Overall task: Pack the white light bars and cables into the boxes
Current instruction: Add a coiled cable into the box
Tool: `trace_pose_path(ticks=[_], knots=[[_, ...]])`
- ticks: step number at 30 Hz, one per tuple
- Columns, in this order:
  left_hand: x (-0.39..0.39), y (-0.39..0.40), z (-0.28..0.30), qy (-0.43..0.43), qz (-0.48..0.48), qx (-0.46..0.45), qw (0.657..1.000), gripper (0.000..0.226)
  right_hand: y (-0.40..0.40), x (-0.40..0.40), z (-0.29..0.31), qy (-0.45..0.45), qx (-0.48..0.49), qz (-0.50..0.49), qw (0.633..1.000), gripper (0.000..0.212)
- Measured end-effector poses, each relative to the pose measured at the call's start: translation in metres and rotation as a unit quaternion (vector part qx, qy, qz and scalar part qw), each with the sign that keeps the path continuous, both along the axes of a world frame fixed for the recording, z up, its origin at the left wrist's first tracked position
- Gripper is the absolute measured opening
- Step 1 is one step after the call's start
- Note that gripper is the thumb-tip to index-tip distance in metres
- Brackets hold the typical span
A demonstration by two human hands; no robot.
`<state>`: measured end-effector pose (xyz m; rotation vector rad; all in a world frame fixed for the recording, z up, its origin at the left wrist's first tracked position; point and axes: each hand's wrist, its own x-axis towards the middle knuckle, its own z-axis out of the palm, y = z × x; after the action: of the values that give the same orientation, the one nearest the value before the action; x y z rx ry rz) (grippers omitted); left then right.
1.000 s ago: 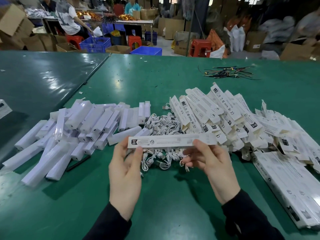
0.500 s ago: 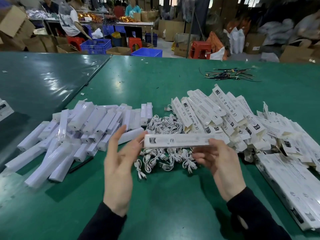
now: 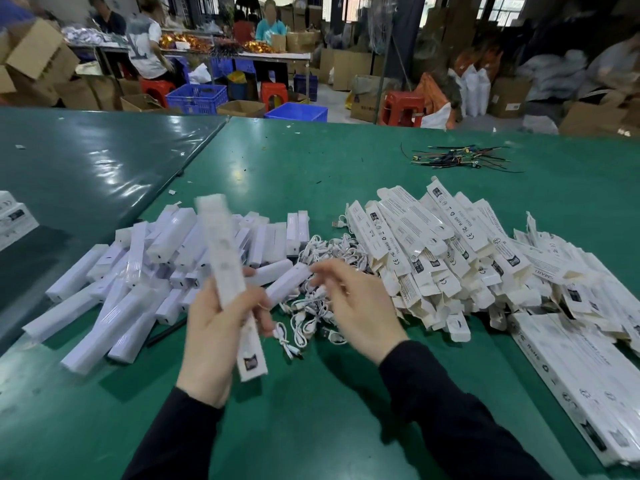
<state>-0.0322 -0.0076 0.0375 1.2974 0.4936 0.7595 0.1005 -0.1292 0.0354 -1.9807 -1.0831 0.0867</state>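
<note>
two hands in view, both in dark sleeves, above the near edge of the green bench (image 3: pixel 346 161). the left hand (image 3: pixel 216 336) grips one long white box (image 3: pixel 231 282) about its middle, fingers curled round it; the box stands close to upright, its top end blurred, its printed lower end pointing down toward the bench. the right hand (image 3: pixel 360 308) holds nothing that can be made out; its fingers are loosely spread over the heap of cables, and whether the fingertips touch anything cannot be told through the blur.

three heaps lie on the bench. left: a pile of white light bars (image 3: pixel 138 271), overlapping at all angles, well over twenty, exact count not possible. centre: a tangle of coiled white cables (image 3: pixel 322 251), count not possible, lying between the bars and the boxes and reaching under the hands. right: a heap of flat white boxes (image 3: pixel 433 247) with printed markings, several dozen, flaps open on many. near right edge: one neat row of boxes laid side by side (image 3: pixel 581 368).

far right on the bench: one loose bundle of dark wires (image 3: pixel 460 158), well apart from the heaps. left edge: one stack of printed white boxes (image 3: pixel 14 220), partly cut off.

behind the bench: two blue crates, three red stools, cardboard cartons, and at least three people seated at another table.
</note>
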Motion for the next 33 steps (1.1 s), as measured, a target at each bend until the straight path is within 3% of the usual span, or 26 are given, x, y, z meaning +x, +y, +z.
trace_pose_path(ticks=[4,7,10,12,15,17,20,22,24,28,31,33], knots=[[-0.001,0.005,-0.001,-0.063,0.083,-0.053,0.993,0.019,0.043,-0.009,-0.012,-0.202,-0.189,0.128,0.952,0.056],[0.004,0.001,-0.006,-0.051,0.082,-0.036,0.995,0.018,0.066,-0.014,-0.017,-0.320,-0.285,0.139,0.893,0.052],[0.004,0.001,-0.007,-0.045,0.049,-0.025,0.997,0.028,0.065,-0.007,-0.011,-0.401,-0.292,0.100,0.863,0.041],[0.002,0.001,-0.007,-0.043,0.018,-0.014,0.999,0.029,0.050,0.003,-0.007,-0.403,-0.200,0.062,0.891,0.040],[0.000,-0.005,-0.004,-0.016,-0.059,0.013,0.998,0.031,0.010,0.014,0.005,-0.220,0.068,-0.017,0.973,0.037],[0.001,-0.012,-0.002,0.012,-0.142,0.009,0.990,0.034,-0.019,0.018,0.013,-0.019,0.178,-0.072,0.981,0.030],[0.001,-0.022,-0.001,0.034,-0.313,-0.020,0.949,0.025,-0.052,0.027,0.015,0.266,0.294,-0.110,0.912,0.035],[-0.001,-0.026,-0.001,0.039,-0.414,-0.057,0.908,0.028,-0.066,0.029,0.015,0.385,0.361,-0.092,0.844,0.035],[-0.001,-0.026,-0.001,0.040,-0.481,-0.093,0.871,0.033,-0.071,0.027,0.016,0.444,0.407,-0.082,0.794,0.024],[-0.002,-0.025,-0.003,0.039,-0.536,-0.126,0.834,0.039,-0.067,0.021,0.018,0.477,0.435,-0.089,0.759,0.024],[0.000,-0.027,-0.011,0.072,-0.460,-0.131,0.875,0.073,-0.064,0.016,0.017,0.502,0.418,-0.085,0.752,0.030],[-0.002,-0.027,-0.019,0.090,-0.418,-0.123,0.896,0.073,-0.062,0.014,0.015,0.511,0.404,-0.082,0.754,0.029]])
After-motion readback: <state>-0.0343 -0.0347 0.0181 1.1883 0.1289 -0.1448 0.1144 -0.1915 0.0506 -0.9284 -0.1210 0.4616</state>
